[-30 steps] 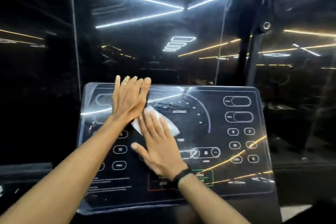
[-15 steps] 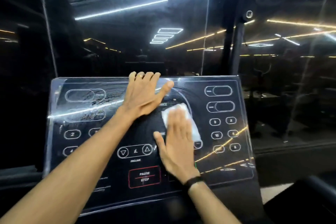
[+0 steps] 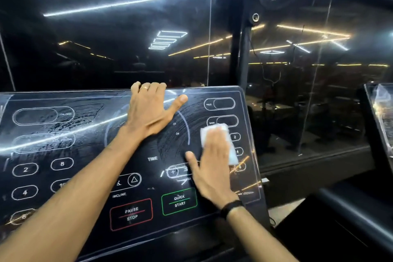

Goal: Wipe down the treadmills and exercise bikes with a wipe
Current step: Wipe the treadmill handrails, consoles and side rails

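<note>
A head-worn camera looks down at a black, glossy treadmill console (image 3: 63,140), tilted up toward the viewer and marked with white outlined buttons. The right hand (image 3: 212,164) lies flat on the console's right side, fingers straight and close together, pressing a white wipe (image 3: 230,149) against the panel near the numbered buttons; the wipe shows above and to the right of the fingers. The left hand (image 3: 148,110) rests near the console's top edge, thumb spread wide, fingers bent over the rim, gripping nothing else. Wet streaks cover the panel's centre. A red PAUSE STOP button (image 3: 131,214) and a green QUICK START button (image 3: 179,200) sit near the bottom edge. Dark glass (image 3: 308,91) beyond reflects ceiling light strips.
</note>
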